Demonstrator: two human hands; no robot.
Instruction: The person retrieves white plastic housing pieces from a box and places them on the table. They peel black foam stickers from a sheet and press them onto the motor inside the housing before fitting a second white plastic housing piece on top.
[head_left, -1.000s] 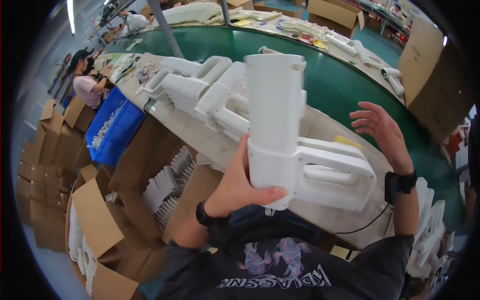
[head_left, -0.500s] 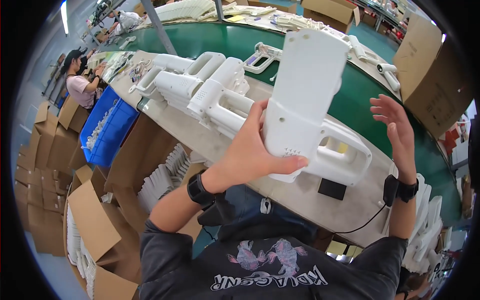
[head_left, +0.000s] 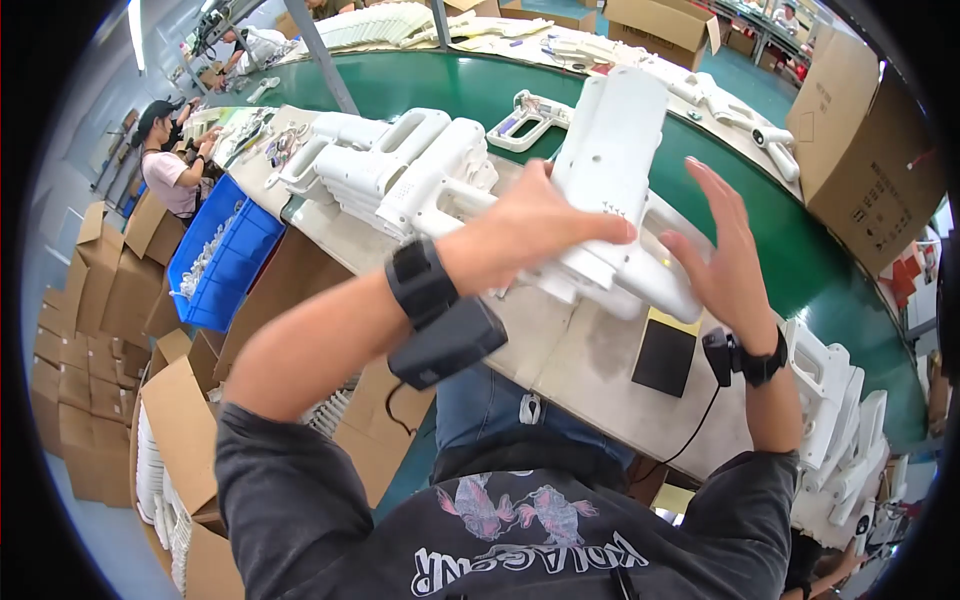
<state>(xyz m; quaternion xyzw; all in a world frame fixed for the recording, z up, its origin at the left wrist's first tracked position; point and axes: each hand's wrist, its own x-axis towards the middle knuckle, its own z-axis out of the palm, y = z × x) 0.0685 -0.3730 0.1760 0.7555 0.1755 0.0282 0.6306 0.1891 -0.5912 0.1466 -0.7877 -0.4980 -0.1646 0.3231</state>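
Note:
My left hand (head_left: 535,225) grips a white plastic housing (head_left: 612,135), its thumb across the end with small slots and its fingers hidden behind. The housing is held up over the table, its broad end away from me. Beneath and beside it are more white plastic, including a looped handle partly covered; I cannot tell whether the pieces are joined. My right hand (head_left: 728,260) stands just right of these parts, fingers stretched and thumb apart, holding nothing. Black devices are strapped at both wrists.
Stacked white housings (head_left: 440,190) lie left of my hands, with others (head_left: 825,410) at the right. A black pad (head_left: 664,358) lies on the table. Beyond runs a green conveyor (head_left: 420,85). A blue bin (head_left: 225,260), open cartons (head_left: 185,425) and a co-worker (head_left: 170,170) are left.
The held housing has moved away from me and sits lower over the other parts. My left arm reaches farther across; my right hand has come left, close to the parts.

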